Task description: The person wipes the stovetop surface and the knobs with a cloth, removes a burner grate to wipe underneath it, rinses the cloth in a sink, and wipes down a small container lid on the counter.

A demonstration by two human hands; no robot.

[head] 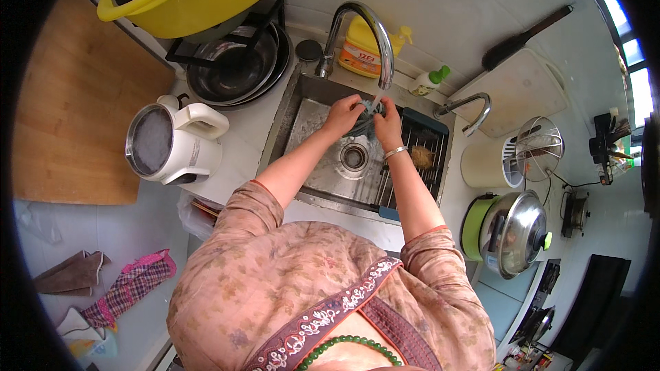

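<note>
A wet grey-blue cloth (365,124) is held between both hands over the stainless steel sink (314,113), under water running from the tall chrome faucet (382,36). My left hand (344,115) grips the cloth's left side. On its right side, my right hand (388,122) has hold of it, with a bracelet at that wrist. The cloth's lower part hangs above the drain (354,157). Fingers hide some of the cloth.
A roll-up drying rack (438,165) with a scrubber (422,157) covers the sink's right side. Behind stand a yellow detergent jug (356,46) and a small bottle (425,84). Pans (227,69) and a white pitcher (198,147) are left; a lidded pot (510,234) is right.
</note>
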